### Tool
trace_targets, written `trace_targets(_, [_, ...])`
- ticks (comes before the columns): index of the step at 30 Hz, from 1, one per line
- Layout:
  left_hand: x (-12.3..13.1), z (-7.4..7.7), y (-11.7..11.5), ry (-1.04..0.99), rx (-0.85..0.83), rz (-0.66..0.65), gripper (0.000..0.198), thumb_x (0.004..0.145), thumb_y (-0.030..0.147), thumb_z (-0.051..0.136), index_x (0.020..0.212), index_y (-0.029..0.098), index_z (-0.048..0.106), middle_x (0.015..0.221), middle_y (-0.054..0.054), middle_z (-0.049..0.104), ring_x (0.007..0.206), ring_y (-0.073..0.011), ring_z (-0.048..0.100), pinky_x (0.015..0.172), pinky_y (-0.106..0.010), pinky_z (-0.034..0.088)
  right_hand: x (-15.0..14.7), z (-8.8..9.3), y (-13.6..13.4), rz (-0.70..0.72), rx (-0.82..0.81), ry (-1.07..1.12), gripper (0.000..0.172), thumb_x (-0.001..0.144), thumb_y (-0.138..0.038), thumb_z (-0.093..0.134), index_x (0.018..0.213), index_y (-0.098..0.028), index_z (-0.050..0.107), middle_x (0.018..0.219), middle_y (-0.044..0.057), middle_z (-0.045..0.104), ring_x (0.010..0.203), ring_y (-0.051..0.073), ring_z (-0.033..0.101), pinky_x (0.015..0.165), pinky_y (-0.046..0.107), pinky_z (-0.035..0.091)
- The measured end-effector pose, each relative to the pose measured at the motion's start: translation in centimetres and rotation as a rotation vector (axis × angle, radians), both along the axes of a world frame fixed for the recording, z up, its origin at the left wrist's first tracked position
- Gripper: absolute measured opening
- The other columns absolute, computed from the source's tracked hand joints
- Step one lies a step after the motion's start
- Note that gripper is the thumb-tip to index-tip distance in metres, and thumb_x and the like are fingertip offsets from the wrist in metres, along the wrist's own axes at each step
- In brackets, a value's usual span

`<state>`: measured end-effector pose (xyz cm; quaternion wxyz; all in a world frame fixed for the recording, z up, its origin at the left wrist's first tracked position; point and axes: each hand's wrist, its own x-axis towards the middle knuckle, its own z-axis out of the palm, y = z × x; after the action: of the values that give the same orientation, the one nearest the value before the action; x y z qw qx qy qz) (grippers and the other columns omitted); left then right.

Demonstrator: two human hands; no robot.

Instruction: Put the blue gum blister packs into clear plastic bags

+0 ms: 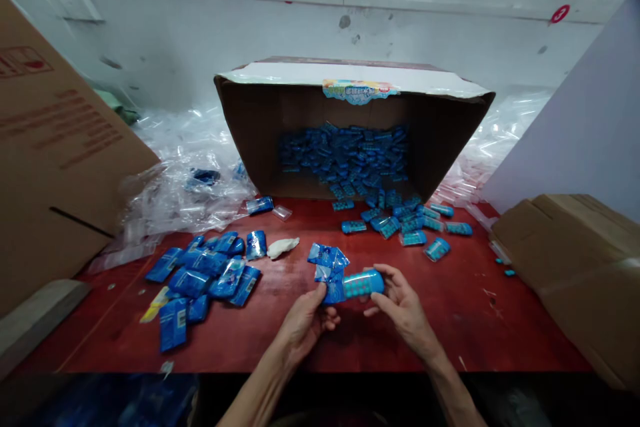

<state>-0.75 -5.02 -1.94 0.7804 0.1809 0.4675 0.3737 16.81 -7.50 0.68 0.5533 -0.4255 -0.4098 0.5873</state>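
Note:
My left hand [304, 325] pinches a small blue plastic packet [334, 293] between thumb and fingers. A short container [359, 285] with a blue cap and a clear body, rows of round turquoise pieces showing through, is gripped in my right hand [406, 312]. Its left end meets the packet; I cannot tell how far it goes inside. Just beyond my left hand lie several flat blue packets [323, 254] on the red table [380, 347]. Filled-looking blue packets [205, 270] form a loose pile at the left.
A cardboard box [440, 127] on its side opens toward me, with many similar containers [350, 153] inside and spilling out. A crumpled white piece [283, 247] lies mid-table. Clear plastic [180, 193] heaps at the left. Cardboard boxes [65, 147] [575, 273] flank both sides.

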Motion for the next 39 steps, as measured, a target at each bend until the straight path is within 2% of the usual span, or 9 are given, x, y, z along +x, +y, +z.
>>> trace_targets(5, [-0.2,0.2,0.3,0.104,0.156,0.073,0.031,0.065,0.04,0.061,0.067,0.01,0.057,0.048,-0.002,0.058,0.042,-0.0095,0.053,0.038,-0.017,0.04,-1.1,-1.1,-0.9,-0.074,-0.013,-0.012,0.04,0.068,-0.023,0.062,0.102,-0.024,0.043,0.107,0.004,0.05,0.083,0.018,0.055,0.055,0.028,0.054])
trace_targets(11, [-0.5,0.5,0.3,0.072,0.137,0.105,0.027,0.065,0.038,0.061,0.07,0.011,0.058,0.057,-0.002,0.06,0.046,-0.0095,0.055,0.038,-0.017,0.042,-2.5,-2.4,-2.1,-0.118,-0.002,-0.051,0.037,0.07,-0.022,0.061,0.102,-0.023,0.042,0.103,0.005,0.052,0.085,0.017,0.054,0.062,0.029,0.053])
trace_targets(14, [-0.7,0.4,0.3,0.012,0.079,0.12,0.024,0.065,0.035,0.063,0.075,0.013,0.057,0.062,-0.002,0.062,0.05,-0.0107,0.058,0.039,-0.017,0.044,-2.7,-2.3,-2.3,-0.113,0.016,-0.059,0.039,0.069,-0.021,0.062,0.103,-0.023,0.043,0.106,0.006,0.052,0.085,0.017,0.054,0.065,0.029,0.052])
trace_targets(18, [-0.6,0.6,0.4,-0.02,0.041,0.155,0.02,0.065,0.031,0.063,0.076,0.014,0.057,0.063,-0.001,0.063,0.051,-0.0115,0.059,0.04,-0.018,0.047,-2.4,-1.9,-1.9,-0.096,0.004,-0.035,0.037,0.068,-0.021,0.062,0.101,-0.024,0.044,0.109,0.006,0.05,0.084,0.017,0.054,0.062,0.028,0.052])
trace_targets(24, [-0.3,1.3,0.6,-0.023,0.135,0.194,0.021,0.066,0.032,0.062,0.076,0.014,0.059,0.064,-0.001,0.064,0.052,-0.0119,0.058,0.042,-0.021,0.047,-2.3,-1.6,-1.3,-0.093,-0.019,-0.011,0.037,0.067,-0.024,0.063,0.098,-0.024,0.045,0.105,0.006,0.051,0.086,0.019,0.053,0.058,0.029,0.053])
trace_targets(29, [-0.3,1.3,0.8,-0.041,0.206,0.192,0.022,0.069,0.034,0.059,0.077,0.013,0.059,0.065,-0.002,0.065,0.057,-0.0131,0.059,0.051,-0.023,0.048,-2.4,-1.7,-1.0,-0.093,-0.022,-0.014,0.036,0.068,-0.023,0.063,0.099,-0.024,0.044,0.099,0.004,0.053,0.082,0.017,0.053,0.057,0.028,0.052])
trace_targets(36, [-0.4,1.1,1.2,-0.01,0.281,0.258,0.024,0.062,0.034,0.065,0.071,0.012,0.062,0.062,-0.002,0.065,0.059,-0.0137,0.058,0.059,-0.023,0.046,-2.6,-1.7,-1.1,-0.094,-0.033,-0.03,0.035,0.068,-0.024,0.063,0.098,-0.023,0.045,0.094,0.003,0.056,0.077,0.017,0.056,0.055,0.027,0.052])
trace_targets(39, [-0.4,0.9,1.3,0.061,0.246,0.241,0.024,0.059,0.034,0.067,0.067,0.012,0.063,0.057,-0.001,0.064,0.053,-0.0125,0.056,0.057,-0.023,0.045,-2.4,-1.8,-1.2,-0.098,0.042,-0.132,0.037,0.068,-0.021,0.062,0.102,-0.023,0.046,0.104,0.006,0.055,0.087,0.019,0.055,0.068,0.031,0.05])
